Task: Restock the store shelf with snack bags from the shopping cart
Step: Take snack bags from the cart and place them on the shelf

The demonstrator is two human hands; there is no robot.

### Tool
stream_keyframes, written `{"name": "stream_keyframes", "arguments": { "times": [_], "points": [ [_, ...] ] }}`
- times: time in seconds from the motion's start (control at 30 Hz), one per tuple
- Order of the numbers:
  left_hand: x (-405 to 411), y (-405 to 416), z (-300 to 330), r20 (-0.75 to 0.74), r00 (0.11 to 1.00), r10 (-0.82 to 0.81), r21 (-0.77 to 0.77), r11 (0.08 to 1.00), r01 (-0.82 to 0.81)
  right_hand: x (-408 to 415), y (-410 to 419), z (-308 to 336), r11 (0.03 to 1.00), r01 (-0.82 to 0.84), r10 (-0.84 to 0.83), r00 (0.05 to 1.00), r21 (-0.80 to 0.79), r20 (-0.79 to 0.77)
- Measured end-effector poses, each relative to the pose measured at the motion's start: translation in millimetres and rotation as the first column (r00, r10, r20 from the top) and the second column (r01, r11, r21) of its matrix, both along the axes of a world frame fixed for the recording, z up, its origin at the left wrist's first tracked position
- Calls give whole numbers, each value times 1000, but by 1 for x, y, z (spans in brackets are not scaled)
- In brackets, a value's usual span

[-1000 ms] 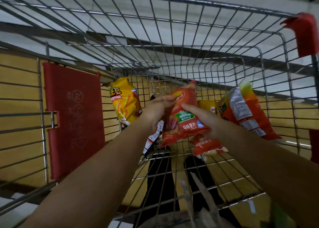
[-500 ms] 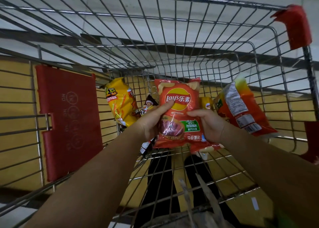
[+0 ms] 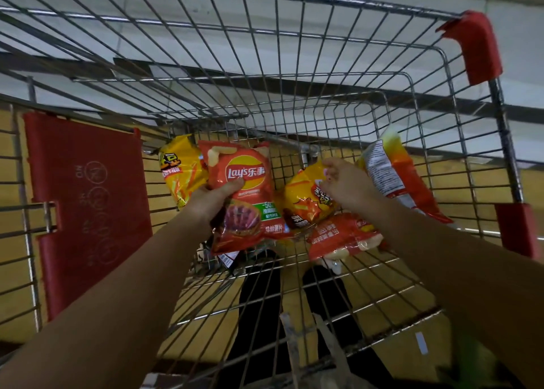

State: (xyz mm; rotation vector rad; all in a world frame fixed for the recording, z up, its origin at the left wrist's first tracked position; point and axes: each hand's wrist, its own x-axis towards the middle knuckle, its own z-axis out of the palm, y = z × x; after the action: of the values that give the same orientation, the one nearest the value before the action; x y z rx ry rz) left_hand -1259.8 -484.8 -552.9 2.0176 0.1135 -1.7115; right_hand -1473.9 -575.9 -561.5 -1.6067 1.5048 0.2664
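Observation:
My left hand (image 3: 212, 200) grips a red Lay's chip bag (image 3: 243, 194) upright inside the wire shopping cart (image 3: 323, 65), thumb across its front. My right hand (image 3: 344, 182) hovers over a yellow snack bag (image 3: 306, 203) lying in the cart, fingers loosely bent and holding nothing. Below that lies a red bag (image 3: 338, 235) face down. Another yellow bag (image 3: 179, 179) leans at the back left, and an orange-red bag (image 3: 394, 177) leans on the right wall. The store shelf is not in view.
A red plastic flap (image 3: 88, 206) hangs on the cart's left side. Red corner guards (image 3: 474, 44) sit at the right rim. Through the cart's bottom wires I see yellow wood flooring (image 3: 397, 324) and dark trouser legs (image 3: 259, 300).
My right hand has let go of the Lay's bag and moved right over the yellow bag. My left hand now holds the Lay's bag alone, shifted left.

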Motion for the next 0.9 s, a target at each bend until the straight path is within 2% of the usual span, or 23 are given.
{"name": "stream_keyframes", "arguments": {
  "times": [0.13, 0.2, 0.3, 0.37, 0.47, 0.57, 0.63, 0.73, 0.83, 0.9],
  "points": [
    [4, -1, -2, 8, 1000, 9, -21, 1000, -9, -1, 11, -23, 930, -364, 367, 921, 42, -133],
    [8, -1, -3, 16, 1000, 4, -29, 1000, -3, -3, 13, -30, 914, -405, 400, 898, 10, -183],
    [14, 1, -7, 27, 1000, -15, -16, 1000, 16, -4, 10, -30, 932, -356, 337, 920, -70, -201],
    [15, 4, -9, 20, 999, -30, -3, 1000, 31, -3, 5, -31, 963, -261, 250, 958, -72, -138],
    [15, 10, -11, 3, 998, -69, 22, 997, 69, -6, -2, -42, 997, -75, 77, 995, 25, -59],
    [15, 13, -12, -14, 996, -93, 23, 995, 93, -7, -6, -45, 983, 85, -93, 995, 164, 43],
    [15, 14, -11, -23, 995, -96, 18, 995, 96, -6, -7, -44, 984, 56, -55, 998, 167, -12],
    [16, 15, -9, -29, 996, -86, 15, 996, 86, -4, -6, -39, 991, -89, 100, 989, 101, -107],
    [16, 15, -6, -19, 999, -35, 1, 999, 35, 0, -6, -31, 999, -27, 24, 993, -23, -112],
    [17, 14, -3, -12, 1000, -5, -13, 1000, 5, 4, -11, -21, 996, 41, -44, 998, -73, -35]
  ]
}}
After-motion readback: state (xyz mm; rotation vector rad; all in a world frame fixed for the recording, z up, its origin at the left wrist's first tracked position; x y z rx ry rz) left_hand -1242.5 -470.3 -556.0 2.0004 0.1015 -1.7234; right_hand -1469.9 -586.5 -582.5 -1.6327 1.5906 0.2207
